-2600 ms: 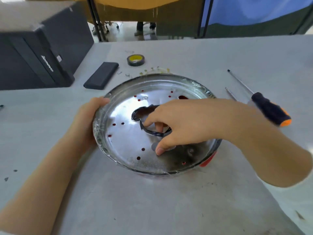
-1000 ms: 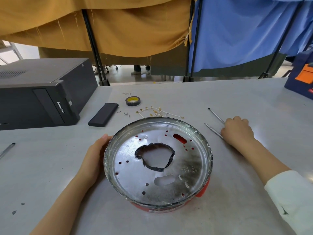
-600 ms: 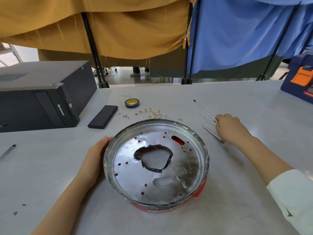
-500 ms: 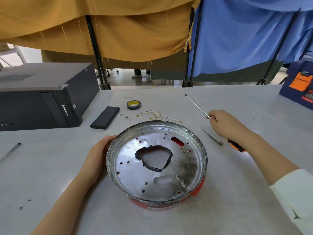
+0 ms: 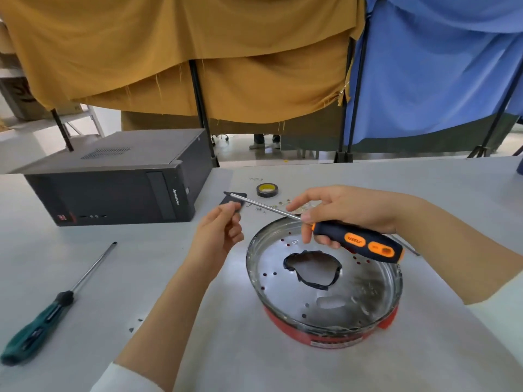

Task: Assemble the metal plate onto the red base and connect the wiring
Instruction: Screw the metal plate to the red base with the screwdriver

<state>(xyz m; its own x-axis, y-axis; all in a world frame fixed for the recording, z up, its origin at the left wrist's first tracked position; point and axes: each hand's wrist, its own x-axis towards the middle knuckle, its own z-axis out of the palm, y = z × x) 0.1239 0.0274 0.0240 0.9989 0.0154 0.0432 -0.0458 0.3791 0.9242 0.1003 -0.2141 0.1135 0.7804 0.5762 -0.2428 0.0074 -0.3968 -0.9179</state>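
- Metal plate [image 5: 325, 290] sits nested in the red base [image 5: 328, 333] close in front of you, right of centre on the table [image 5: 226, 349]; only a red band and a label show below its rim. It looks seated but not yet fastened, and red shows through several small holes.
- A dark, ragged-edged opening [image 5: 311, 268] lies at the plate's middle, probably where the wiring comes through; you cannot see any wire ends from here.
- Your right hand [image 5: 348, 210] hovers above the plate's far rim, thumb and fingers wrapped around the front of the orange-and-black screwdriver [image 5: 356, 241]. The handle trails out over the plate and the shaft points left and away, so the tool is carried, not yet aimed at a hole.
- Your left hand [image 5: 220, 233] is lifted just left of the plate, touching neither plate nor base. Its fingers are curled near the shaft's tip, perhaps to steady it or pinch a screw; you cannot tell whether it holds anything.
- A green-handled screwdriver [image 5: 53, 306] lies idle well to your left.
- Farther back, small loose parts [image 5: 280, 204] and a roll of tape [image 5: 267, 190] sit beyond the plate, handy for fastening and wiring, and a black computer case [image 5: 119, 182] stands at the far left.
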